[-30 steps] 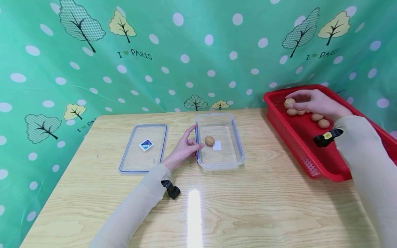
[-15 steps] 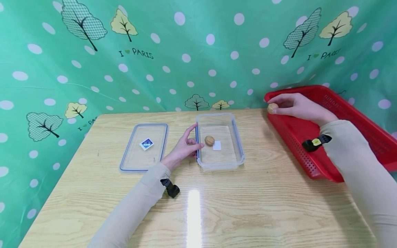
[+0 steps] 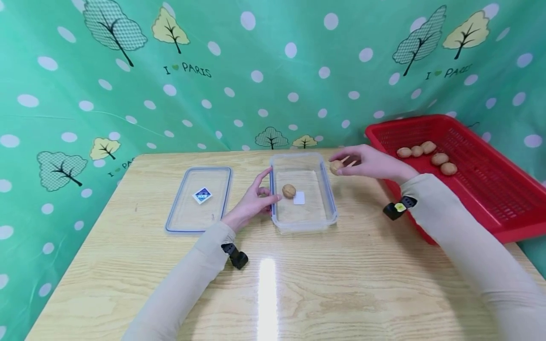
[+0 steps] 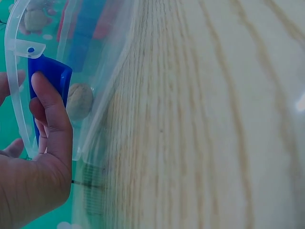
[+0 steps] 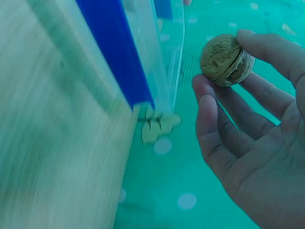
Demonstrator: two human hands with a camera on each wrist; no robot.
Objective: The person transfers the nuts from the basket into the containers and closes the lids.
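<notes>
My right hand pinches a walnut between thumb and fingertips, just beyond the right rim of a clear plastic food container. In the right wrist view the walnut shows its seam and a dark hollow, near one of the box's blue clips. My left hand holds the container's left side, its thumb over the rim and its index finger along the edge. Close up in the left wrist view, fingers lie against a blue clip. Another walnut lies inside, beside a white square.
A red perforated basket with several walnuts stands at the right. The blue-edged container lid lies flat on the wooden table at the left. A green printed cloth hangs behind.
My right hand has carried its walnut leftward out of the red basket, over the rim, to beside the container. My left hand has stayed at the container's left side.
</notes>
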